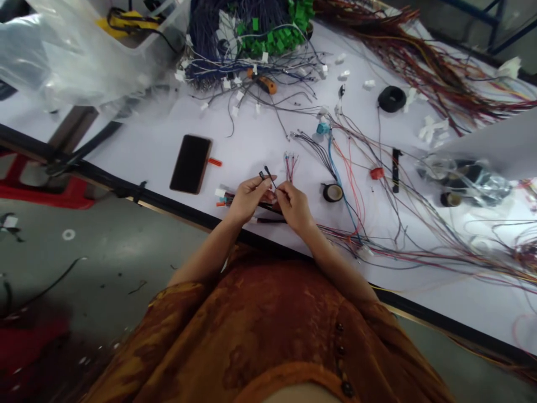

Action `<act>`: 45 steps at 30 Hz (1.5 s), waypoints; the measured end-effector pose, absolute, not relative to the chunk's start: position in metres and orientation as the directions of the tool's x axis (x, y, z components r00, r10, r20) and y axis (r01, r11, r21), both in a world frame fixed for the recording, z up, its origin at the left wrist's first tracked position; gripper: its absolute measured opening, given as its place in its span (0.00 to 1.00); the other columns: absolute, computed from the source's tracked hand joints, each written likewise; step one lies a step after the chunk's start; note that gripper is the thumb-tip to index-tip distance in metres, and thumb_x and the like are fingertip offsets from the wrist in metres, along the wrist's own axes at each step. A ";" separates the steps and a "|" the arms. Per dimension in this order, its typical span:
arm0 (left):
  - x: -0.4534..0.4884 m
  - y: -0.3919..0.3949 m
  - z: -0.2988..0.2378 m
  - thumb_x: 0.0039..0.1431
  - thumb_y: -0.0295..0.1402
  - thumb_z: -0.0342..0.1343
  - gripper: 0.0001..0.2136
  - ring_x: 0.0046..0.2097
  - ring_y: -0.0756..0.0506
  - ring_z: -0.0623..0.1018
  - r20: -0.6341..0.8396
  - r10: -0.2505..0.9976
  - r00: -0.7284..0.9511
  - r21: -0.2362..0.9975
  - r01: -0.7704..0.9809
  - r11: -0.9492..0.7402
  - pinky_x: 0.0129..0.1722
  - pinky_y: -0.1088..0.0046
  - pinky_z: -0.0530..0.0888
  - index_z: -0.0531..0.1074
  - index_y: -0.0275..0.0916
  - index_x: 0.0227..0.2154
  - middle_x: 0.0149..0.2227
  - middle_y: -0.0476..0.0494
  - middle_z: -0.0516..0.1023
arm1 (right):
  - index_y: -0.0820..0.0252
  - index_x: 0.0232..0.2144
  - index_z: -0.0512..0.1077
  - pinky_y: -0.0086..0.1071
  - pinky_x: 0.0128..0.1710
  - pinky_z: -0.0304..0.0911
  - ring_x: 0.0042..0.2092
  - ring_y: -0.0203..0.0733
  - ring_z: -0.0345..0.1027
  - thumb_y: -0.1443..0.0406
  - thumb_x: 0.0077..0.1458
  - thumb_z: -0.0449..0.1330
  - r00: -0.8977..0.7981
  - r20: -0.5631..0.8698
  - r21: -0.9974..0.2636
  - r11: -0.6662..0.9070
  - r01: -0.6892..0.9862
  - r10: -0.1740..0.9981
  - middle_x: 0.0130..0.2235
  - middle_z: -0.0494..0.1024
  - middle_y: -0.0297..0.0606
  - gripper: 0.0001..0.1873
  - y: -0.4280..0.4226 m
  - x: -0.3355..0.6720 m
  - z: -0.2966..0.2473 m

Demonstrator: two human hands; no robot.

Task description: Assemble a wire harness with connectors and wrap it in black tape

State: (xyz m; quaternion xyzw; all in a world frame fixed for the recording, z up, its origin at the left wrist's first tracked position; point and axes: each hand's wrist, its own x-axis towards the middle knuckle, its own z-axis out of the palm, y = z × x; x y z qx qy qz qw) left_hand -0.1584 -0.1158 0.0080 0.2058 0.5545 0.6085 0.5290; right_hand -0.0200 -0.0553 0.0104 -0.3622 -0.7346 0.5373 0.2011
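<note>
My left hand (248, 199) is closed in a pinch near the table's front edge, with a small black connector (262, 175) poking out past the fingertips. Close beside it, my right hand (296, 208) pinches a thin black wire (272, 180) with a dark tip. The fingertips of both hands nearly meet. Beneath and around them lies a bundle of wires with white and orange ends (221, 199), partly hidden by the hands. Several red and purple wires with metal terminals (291, 162) lie just beyond my right hand.
A phone (191, 164) lies to the left, beside an orange piece (215, 162). Black tape rolls (333, 192) (391, 99) rest to the right. Long loose wires (419, 224) run rightward. A dark wire pile with green connectors (277, 39) and a cutter with an orange handle (267, 84) sit behind.
</note>
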 end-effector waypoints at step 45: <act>-0.169 -0.160 0.002 0.51 0.37 0.72 0.14 0.25 0.55 0.75 -0.349 0.869 -0.349 0.855 -0.497 0.144 0.25 0.80 0.73 0.78 0.37 0.37 0.27 0.51 0.77 | 0.59 0.27 0.68 0.30 0.33 0.56 0.29 0.33 0.59 0.61 0.65 0.55 -0.719 0.152 -0.935 0.335 0.119 0.679 0.26 0.68 0.31 0.14 -0.069 -0.012 -0.005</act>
